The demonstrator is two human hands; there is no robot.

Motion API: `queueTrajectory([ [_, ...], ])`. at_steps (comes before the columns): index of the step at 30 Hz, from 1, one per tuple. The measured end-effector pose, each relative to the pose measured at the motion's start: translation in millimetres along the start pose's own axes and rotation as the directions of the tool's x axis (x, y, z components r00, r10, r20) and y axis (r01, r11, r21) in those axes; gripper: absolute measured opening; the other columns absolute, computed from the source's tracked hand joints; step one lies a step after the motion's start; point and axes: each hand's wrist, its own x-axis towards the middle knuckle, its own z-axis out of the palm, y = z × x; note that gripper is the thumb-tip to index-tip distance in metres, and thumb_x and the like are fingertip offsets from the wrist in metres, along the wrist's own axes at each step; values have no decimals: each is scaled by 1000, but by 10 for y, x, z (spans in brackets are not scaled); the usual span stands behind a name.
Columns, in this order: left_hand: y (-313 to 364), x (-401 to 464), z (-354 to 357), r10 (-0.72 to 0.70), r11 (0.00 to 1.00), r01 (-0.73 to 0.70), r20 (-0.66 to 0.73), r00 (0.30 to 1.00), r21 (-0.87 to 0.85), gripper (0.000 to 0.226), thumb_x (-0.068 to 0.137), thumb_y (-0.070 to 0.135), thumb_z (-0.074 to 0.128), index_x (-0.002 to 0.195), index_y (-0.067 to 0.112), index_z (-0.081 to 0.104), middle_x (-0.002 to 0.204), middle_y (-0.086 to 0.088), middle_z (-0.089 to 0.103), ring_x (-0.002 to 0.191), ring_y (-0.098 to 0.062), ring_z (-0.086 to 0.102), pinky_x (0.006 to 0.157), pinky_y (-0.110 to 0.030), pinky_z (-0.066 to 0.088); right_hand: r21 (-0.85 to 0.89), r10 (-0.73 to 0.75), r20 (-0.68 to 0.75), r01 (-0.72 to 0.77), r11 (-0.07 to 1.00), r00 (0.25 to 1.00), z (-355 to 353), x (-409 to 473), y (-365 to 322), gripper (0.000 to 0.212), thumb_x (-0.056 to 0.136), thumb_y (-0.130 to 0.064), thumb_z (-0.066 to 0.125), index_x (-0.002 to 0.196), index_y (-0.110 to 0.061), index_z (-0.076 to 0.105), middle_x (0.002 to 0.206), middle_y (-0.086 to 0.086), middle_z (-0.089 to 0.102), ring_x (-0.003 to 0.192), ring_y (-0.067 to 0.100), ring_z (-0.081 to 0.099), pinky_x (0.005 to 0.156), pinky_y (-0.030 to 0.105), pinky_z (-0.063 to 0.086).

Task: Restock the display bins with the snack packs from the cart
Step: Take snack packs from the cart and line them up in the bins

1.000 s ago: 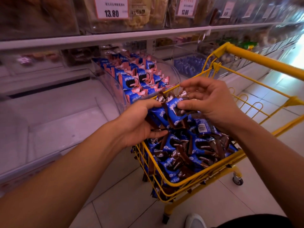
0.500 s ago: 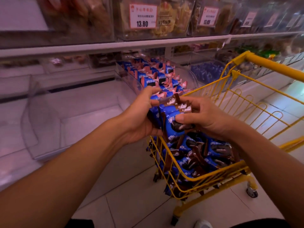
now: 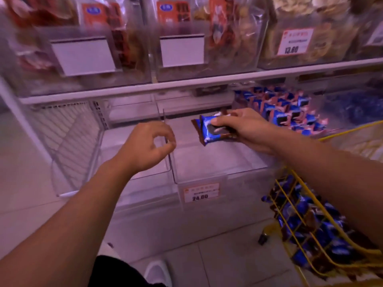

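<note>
A shop aisle with a pale tiled floor (image 3: 223, 264) is seen, faced by shelving (image 3: 207, 79) that carries clear bins. At the centre, a clear display bin (image 3: 217, 162) bearing a price tag (image 3: 202, 192) stands open-topped, with bare room inside; its left wall (image 3: 166, 137) rises as a thin clear edge beside a neighbouring bin. At 1 o'clock, a stocked bin (image 3: 286, 108) of blue packs is seen. At 4 o'clock, a yellow cart (image 3: 310, 230) is loaded with packs. A small stack of blue snack packs (image 3: 209, 129) is gripped by the right hand (image 3: 246, 127) above the centre bin, its long axis lying from 8 towards 2 o'clock. The left hand (image 3: 145, 146) is held loosely curled, holding nothing, at the dividing wall.
</note>
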Motion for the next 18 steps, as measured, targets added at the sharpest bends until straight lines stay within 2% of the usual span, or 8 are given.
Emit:
queueTrajectory([
  [3,-153,-5,114,112,992,-113,-13,994,-60,22,89,24,58,76,9,66,81,-4,64,83,-24,62,81,-44,49,-225,92,-43,-99,969,995,247,670,289,28,71,-27,87,86,-6,74,77,9,73,70,15,67,67,29,52],
  [7,-195,50,277,129,986,-136,-73,989,-94,22,85,25,49,69,11,55,75,-4,55,74,-22,53,68,-39,44,-397,163,0,-150,905,987,439,1210,745,46,60,-30,94,91,-3,72,82,10,75,71,18,72,58,25,54],
  [10,-214,135,322,136,986,-145,-104,985,-87,23,83,22,50,63,10,50,68,1,47,66,-19,45,63,-38,39,-456,159,122,-87,886,980,522,1432,985,46,63,-27,94,97,-8,70,90,9,73,84,24,70,68,30,53],
  [12,-231,159,349,123,985,-138,-144,982,-101,25,83,21,49,61,11,48,66,2,44,64,-18,43,62,-38,39,-569,127,218,21,822,968,510,1522,1006,44,62,-35,94,92,-18,67,90,3,73,82,19,69,69,26,50],
  [15,-243,141,390,98,987,-119,-188,977,-105,26,83,21,49,60,11,48,65,1,47,65,-19,46,63,-36,40,-740,158,336,156,655,929,478,1544,957,41,57,-43,93,77,-29,60,62,-16,67,60,-5,62,52,12,41],
  [16,-249,138,388,92,988,-113,-187,978,-104,25,82,21,50,60,10,49,65,1,48,65,-19,48,64,-39,42,-758,168,344,168,631,924,478,1553,960,39,57,-42,92,73,-30,59,56,-18,64,55,-8,60,49,10,38],
  [18,-246,142,374,82,989,-103,-181,980,-110,23,80,20,51,58,12,49,64,1,49,65,-18,50,67,-43,46,-793,152,327,183,580,933,495,1567,958,40,59,-41,92,71,-31,55,58,-17,59,56,-6,56,49,11,35],
])
